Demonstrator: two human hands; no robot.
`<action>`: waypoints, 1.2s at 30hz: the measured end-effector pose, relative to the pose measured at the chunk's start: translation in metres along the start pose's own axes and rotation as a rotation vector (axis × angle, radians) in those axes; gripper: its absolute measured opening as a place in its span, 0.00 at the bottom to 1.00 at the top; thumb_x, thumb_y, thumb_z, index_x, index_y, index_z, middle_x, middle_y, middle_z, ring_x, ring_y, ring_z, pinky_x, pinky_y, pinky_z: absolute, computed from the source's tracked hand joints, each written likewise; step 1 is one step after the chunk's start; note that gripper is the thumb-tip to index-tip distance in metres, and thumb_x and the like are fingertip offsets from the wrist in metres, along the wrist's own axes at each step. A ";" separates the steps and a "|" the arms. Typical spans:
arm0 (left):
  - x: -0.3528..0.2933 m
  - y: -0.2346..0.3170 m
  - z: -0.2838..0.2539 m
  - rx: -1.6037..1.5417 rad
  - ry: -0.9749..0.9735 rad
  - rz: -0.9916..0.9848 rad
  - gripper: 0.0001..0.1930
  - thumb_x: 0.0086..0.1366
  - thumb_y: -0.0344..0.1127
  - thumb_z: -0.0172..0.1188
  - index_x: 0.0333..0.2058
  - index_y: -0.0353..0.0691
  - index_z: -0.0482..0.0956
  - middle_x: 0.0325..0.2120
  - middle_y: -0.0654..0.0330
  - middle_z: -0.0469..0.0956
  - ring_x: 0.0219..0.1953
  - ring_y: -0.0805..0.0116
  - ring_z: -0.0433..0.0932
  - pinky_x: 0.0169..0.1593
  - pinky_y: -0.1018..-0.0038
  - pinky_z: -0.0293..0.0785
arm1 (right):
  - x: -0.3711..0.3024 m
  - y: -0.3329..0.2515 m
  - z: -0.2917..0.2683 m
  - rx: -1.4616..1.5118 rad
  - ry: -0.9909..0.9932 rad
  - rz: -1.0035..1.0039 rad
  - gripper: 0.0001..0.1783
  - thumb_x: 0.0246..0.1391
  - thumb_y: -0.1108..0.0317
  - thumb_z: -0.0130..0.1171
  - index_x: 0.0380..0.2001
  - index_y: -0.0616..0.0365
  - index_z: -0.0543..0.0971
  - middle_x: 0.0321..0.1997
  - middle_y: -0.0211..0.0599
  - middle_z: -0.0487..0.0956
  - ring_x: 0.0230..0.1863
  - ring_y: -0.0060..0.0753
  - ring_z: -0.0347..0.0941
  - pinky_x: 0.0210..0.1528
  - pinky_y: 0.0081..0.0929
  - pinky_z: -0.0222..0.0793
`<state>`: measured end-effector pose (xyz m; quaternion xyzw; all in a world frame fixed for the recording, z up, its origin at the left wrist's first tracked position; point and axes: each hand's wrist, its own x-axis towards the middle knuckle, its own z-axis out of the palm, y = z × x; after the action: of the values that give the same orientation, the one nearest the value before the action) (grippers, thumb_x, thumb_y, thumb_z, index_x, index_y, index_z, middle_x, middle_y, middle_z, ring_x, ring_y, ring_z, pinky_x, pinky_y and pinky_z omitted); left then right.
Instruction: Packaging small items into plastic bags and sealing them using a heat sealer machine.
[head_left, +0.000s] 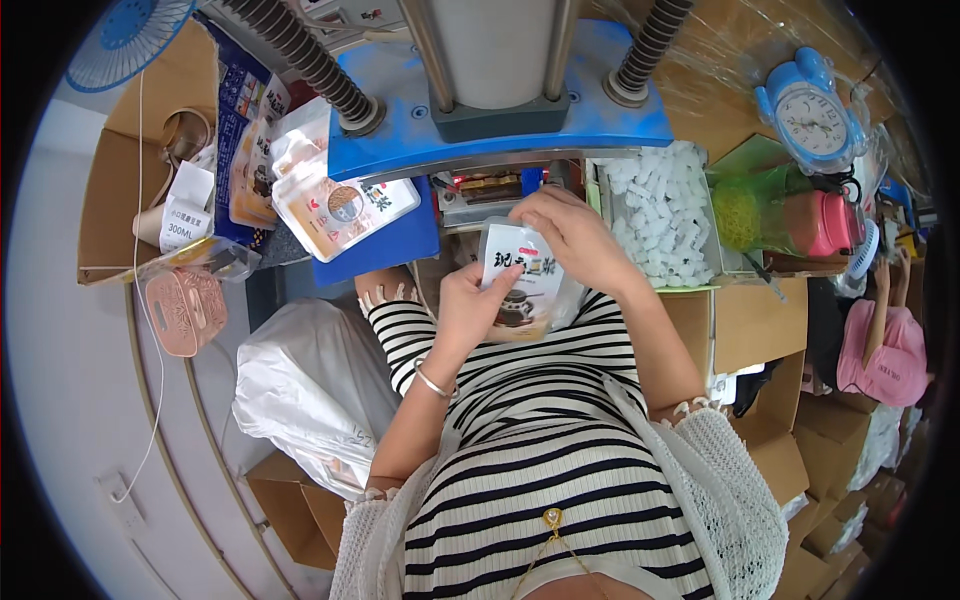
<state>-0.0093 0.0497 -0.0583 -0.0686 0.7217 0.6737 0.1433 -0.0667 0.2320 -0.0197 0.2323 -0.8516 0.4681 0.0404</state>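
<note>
A printed stand-up pouch (515, 295), white above and tan below, hangs upright in front of my striped top. My left hand (470, 308) grips its left side, thumb laid across the front. At the pouch's upper right corner, my right hand (572, 238) is closed, fingers bent over the top edge; whether a small part is also between them is hidden. Just beyond my hands is the blue press machine (500, 150), with a metal fixture (490, 190) under its plate. To the right, a tray (660, 287) holds many small white plastic spouts (655, 205).
More printed pouches (345, 215) lie on a blue board (385, 245) at left, near an open carton (105, 190). A white sack (310, 390) stands below. A blue alarm clock (812, 118) and pink-lidded bottle (835, 222) sit right. Another person in pink (885, 350) works far right.
</note>
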 end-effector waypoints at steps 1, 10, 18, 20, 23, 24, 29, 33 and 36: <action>0.002 0.000 0.002 -0.002 -0.001 0.004 0.12 0.63 0.36 0.65 0.35 0.29 0.83 0.29 0.60 0.84 0.29 0.83 0.76 0.33 0.81 0.73 | -0.001 0.006 0.004 0.096 0.010 0.052 0.09 0.62 0.73 0.51 0.42 0.63 0.77 0.36 0.39 0.76 0.39 0.36 0.71 0.43 0.27 0.67; 0.011 -0.016 -0.005 -0.032 -0.141 -0.062 0.12 0.64 0.36 0.65 0.37 0.31 0.82 0.30 0.63 0.83 0.31 0.82 0.76 0.36 0.80 0.73 | -0.007 0.005 -0.010 0.055 0.115 0.184 0.08 0.62 0.72 0.51 0.40 0.61 0.78 0.37 0.40 0.77 0.39 0.39 0.71 0.44 0.30 0.67; 0.010 -0.025 0.002 -0.216 -0.124 -0.082 0.14 0.65 0.38 0.64 0.37 0.29 0.82 0.29 0.62 0.83 0.29 0.82 0.76 0.34 0.81 0.74 | -0.013 0.010 0.019 0.107 0.057 0.124 0.08 0.62 0.72 0.51 0.40 0.61 0.78 0.37 0.40 0.77 0.39 0.36 0.73 0.43 0.25 0.67; 0.005 -0.021 0.002 -0.285 -0.166 -0.145 0.15 0.65 0.38 0.64 0.37 0.28 0.82 0.30 0.61 0.83 0.30 0.82 0.76 0.35 0.81 0.74 | -0.013 0.006 0.024 0.166 0.155 0.206 0.08 0.62 0.72 0.51 0.40 0.62 0.78 0.37 0.40 0.76 0.39 0.38 0.73 0.43 0.28 0.68; 0.005 -0.031 0.000 -0.266 -0.197 -0.108 0.14 0.65 0.37 0.64 0.39 0.29 0.81 0.32 0.61 0.83 0.32 0.82 0.76 0.37 0.81 0.73 | -0.008 0.001 0.016 0.178 0.193 0.216 0.08 0.62 0.72 0.51 0.40 0.62 0.78 0.37 0.41 0.76 0.39 0.39 0.73 0.44 0.29 0.68; 0.006 -0.033 -0.002 -0.242 -0.195 -0.081 0.13 0.65 0.37 0.63 0.39 0.29 0.82 0.33 0.62 0.83 0.33 0.82 0.76 0.38 0.82 0.73 | -0.006 -0.001 0.009 0.158 0.179 0.186 0.08 0.62 0.72 0.51 0.39 0.62 0.77 0.37 0.40 0.76 0.39 0.38 0.73 0.44 0.29 0.68; 0.001 -0.024 -0.001 -0.158 -0.102 -0.028 0.13 0.65 0.36 0.64 0.36 0.29 0.82 0.30 0.63 0.83 0.30 0.82 0.76 0.34 0.82 0.73 | -0.003 0.000 -0.015 -0.203 -0.119 -0.061 0.08 0.63 0.72 0.50 0.40 0.62 0.77 0.36 0.41 0.77 0.40 0.38 0.73 0.45 0.31 0.68; 0.003 -0.021 0.004 -0.126 -0.072 0.015 0.12 0.64 0.36 0.64 0.34 0.29 0.83 0.28 0.63 0.83 0.29 0.83 0.75 0.33 0.83 0.72 | -0.007 0.011 0.010 -0.028 -0.003 0.045 0.09 0.61 0.72 0.52 0.42 0.61 0.78 0.37 0.42 0.77 0.41 0.43 0.73 0.47 0.34 0.68; 0.008 -0.018 0.000 -0.103 -0.089 0.040 0.12 0.65 0.35 0.64 0.33 0.29 0.83 0.28 0.63 0.83 0.29 0.84 0.74 0.32 0.83 0.72 | -0.012 0.009 0.017 0.157 0.061 0.229 0.11 0.60 0.71 0.53 0.44 0.61 0.78 0.39 0.45 0.78 0.42 0.47 0.72 0.47 0.35 0.68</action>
<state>-0.0115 0.0485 -0.0775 -0.0314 0.6803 0.7150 0.1582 -0.0570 0.2264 -0.0393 0.1216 -0.8316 0.5418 -0.0057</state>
